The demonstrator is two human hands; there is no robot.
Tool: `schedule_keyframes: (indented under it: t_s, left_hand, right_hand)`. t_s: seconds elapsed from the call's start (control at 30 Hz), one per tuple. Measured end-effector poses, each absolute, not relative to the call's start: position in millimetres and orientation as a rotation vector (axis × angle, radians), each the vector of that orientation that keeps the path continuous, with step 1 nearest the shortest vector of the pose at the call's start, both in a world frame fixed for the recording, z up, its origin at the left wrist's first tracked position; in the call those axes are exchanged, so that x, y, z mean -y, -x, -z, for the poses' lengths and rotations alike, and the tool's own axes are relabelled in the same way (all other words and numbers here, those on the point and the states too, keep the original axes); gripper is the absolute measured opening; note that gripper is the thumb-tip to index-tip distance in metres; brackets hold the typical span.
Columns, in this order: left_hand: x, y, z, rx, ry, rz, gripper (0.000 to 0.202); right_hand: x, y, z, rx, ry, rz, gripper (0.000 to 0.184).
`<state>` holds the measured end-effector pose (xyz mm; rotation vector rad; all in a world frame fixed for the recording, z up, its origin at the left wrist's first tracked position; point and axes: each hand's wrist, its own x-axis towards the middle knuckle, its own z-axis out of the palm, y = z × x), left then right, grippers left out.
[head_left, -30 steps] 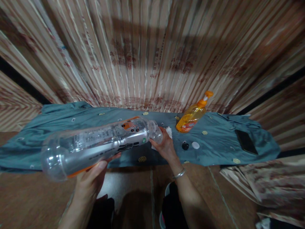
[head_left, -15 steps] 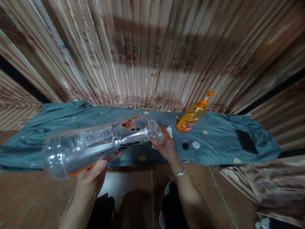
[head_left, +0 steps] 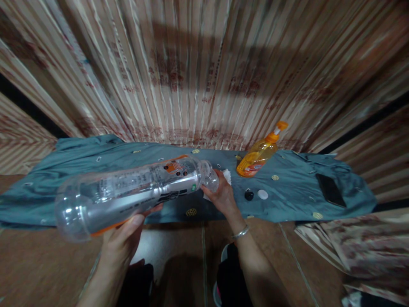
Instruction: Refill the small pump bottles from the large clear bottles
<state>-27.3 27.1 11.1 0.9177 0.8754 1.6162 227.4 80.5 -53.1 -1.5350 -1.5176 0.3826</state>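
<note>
A large clear plastic bottle point(head_left: 128, 192) with a silver and orange label lies nearly on its side in the air, its base toward me and its mouth pointing away to the right. My left hand point(head_left: 123, 236) grips it from below near the base. My right hand point(head_left: 222, 196) is closed at the bottle's mouth, holding a white tissue point(head_left: 226, 175) against it. Under both lies a teal cloth point(head_left: 287, 192) spread on the floor.
An orange pump bottle of soap point(head_left: 259, 154) lies tilted on the cloth at the right. Beside it sit a small black cap point(head_left: 249, 195) and a white cap point(head_left: 262, 194). A black phone point(head_left: 330, 190) rests farther right. A striped curtain point(head_left: 204, 72) hangs behind.
</note>
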Motion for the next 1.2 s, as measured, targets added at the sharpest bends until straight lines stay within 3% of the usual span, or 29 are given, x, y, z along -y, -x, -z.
schedule_keyframes:
  t_s: [0.53,1.2]
  left_hand:
    - [-25.6,20.7,-19.9,-0.906,-0.973,-1.618,0.024]
    - [-27.2,28.1,-11.6,-0.896,-0.967,-1.592,0.035]
  right_hand:
    - [-80.6,-226.0,55.2,1.509,1.52,-0.364,0.059]
    - [-80.4,-226.5,54.5,1.52,1.522,-0.36,0.059]
